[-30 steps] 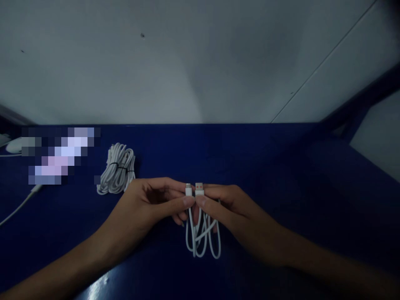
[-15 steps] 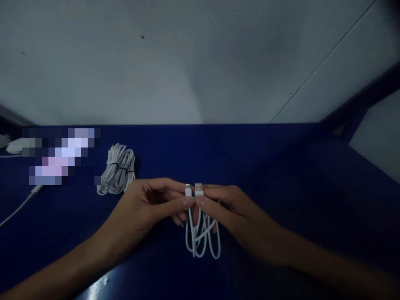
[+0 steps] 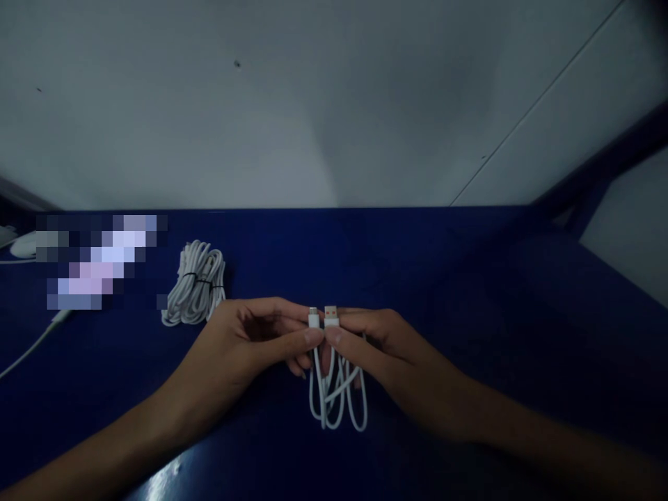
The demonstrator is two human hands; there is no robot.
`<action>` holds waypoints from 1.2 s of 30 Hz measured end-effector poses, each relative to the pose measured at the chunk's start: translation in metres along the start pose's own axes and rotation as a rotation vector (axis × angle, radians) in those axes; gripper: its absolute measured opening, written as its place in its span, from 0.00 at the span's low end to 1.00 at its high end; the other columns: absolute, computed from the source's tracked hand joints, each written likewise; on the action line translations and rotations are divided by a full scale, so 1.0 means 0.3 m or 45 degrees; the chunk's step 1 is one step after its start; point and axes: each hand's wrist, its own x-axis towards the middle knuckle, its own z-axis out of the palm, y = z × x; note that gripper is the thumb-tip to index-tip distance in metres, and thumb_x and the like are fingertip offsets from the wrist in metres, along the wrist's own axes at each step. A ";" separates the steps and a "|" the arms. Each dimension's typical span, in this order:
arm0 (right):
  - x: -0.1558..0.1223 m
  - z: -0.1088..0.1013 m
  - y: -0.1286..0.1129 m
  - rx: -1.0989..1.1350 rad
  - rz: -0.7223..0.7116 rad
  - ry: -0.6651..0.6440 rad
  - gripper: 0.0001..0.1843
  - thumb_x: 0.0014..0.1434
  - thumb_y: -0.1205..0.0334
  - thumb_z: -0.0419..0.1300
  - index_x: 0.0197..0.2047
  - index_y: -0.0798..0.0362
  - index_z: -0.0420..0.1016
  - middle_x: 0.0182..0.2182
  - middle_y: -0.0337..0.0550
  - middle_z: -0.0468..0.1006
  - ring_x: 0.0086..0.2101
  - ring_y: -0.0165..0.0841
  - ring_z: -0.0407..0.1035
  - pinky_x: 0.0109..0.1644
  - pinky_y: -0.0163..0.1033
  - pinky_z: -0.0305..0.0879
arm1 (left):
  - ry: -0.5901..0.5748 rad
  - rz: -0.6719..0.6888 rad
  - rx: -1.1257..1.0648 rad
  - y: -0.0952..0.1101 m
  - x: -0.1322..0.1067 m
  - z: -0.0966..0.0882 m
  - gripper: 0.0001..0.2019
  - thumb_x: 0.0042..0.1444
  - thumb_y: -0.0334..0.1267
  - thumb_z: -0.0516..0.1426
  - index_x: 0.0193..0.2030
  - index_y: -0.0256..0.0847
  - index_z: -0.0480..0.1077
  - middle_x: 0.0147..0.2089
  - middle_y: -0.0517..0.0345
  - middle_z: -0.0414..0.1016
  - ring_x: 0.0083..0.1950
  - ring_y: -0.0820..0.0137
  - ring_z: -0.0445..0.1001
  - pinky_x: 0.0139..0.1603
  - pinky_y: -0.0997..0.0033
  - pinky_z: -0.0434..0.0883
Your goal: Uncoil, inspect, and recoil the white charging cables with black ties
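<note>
Two bare hands meet above a smooth, glossy dark-blue tabletop (image 3: 417,261), holding a thin, rubbery-looking white cable (image 3: 342,387) at near centre. The left hand (image 3: 245,341) pinches its small, narrow metal-tipped plug (image 3: 314,321); the right hand (image 3: 394,348) pinches the wider, flat rectangular metal plug (image 3: 331,318) just beside it. Rounded loops dangle below. Farther left lies a bundle of coiled white cables (image 3: 195,285) bound with thin black ties. A matte grey panel (image 3: 287,104) rises behind.
</note>
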 end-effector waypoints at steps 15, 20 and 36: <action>0.001 -0.001 0.010 0.021 -0.001 -0.004 0.22 0.80 0.50 0.55 0.42 0.50 0.86 0.30 0.40 0.78 0.32 0.32 0.70 0.35 0.37 0.66 | 0.007 -0.001 0.002 -0.007 -0.003 0.000 0.10 0.62 0.34 0.74 0.50 0.45 0.89 0.32 0.58 0.88 0.31 0.77 0.82 0.36 0.84 0.78; -0.004 0.001 0.006 0.023 0.004 -0.002 0.22 0.80 0.49 0.55 0.42 0.50 0.86 0.32 0.41 0.79 0.32 0.32 0.70 0.35 0.38 0.66 | 0.002 -0.001 -0.014 -0.011 0.003 0.000 0.10 0.62 0.35 0.73 0.50 0.46 0.88 0.33 0.58 0.88 0.32 0.76 0.83 0.37 0.83 0.79; -0.002 -0.002 0.008 -0.002 -0.012 0.000 0.21 0.80 0.51 0.54 0.43 0.49 0.86 0.34 0.41 0.80 0.33 0.32 0.71 0.36 0.37 0.66 | 0.006 0.006 0.016 -0.008 -0.003 0.003 0.11 0.62 0.34 0.73 0.51 0.45 0.88 0.33 0.56 0.88 0.32 0.76 0.82 0.37 0.83 0.78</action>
